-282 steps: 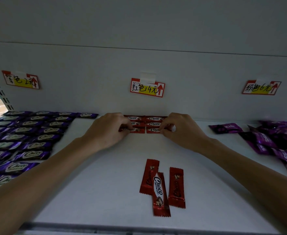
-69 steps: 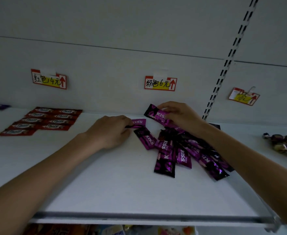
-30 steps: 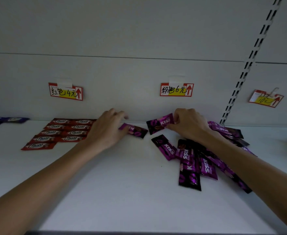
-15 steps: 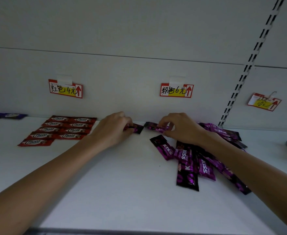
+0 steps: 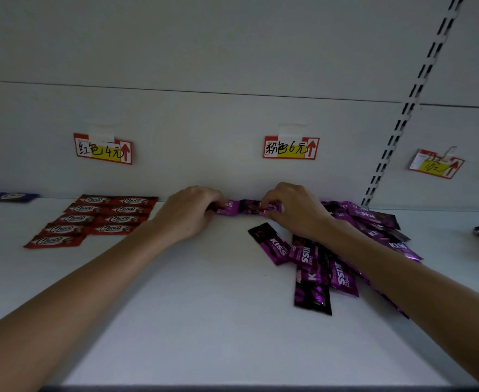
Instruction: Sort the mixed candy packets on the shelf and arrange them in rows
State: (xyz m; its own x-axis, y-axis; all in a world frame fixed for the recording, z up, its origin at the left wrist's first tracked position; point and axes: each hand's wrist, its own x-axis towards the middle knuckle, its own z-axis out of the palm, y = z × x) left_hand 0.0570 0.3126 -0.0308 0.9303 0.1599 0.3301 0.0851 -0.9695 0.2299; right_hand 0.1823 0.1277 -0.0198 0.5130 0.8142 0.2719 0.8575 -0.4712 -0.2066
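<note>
Purple packets (image 5: 230, 208) — two, end to end along the back wall — sit pinched by curled fingertips of the left hand (image 5: 188, 215) and right hand (image 5: 296, 212), a loose purple pile (image 5: 313, 267) just right, red packets (image 5: 105, 219) rowed well left on the shelf (image 5: 204, 306).

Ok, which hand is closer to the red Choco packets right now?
Left. The left hand is just right of the red Choco packets; the right hand is farther right. Each pinches a purple Kiss packet.
</note>
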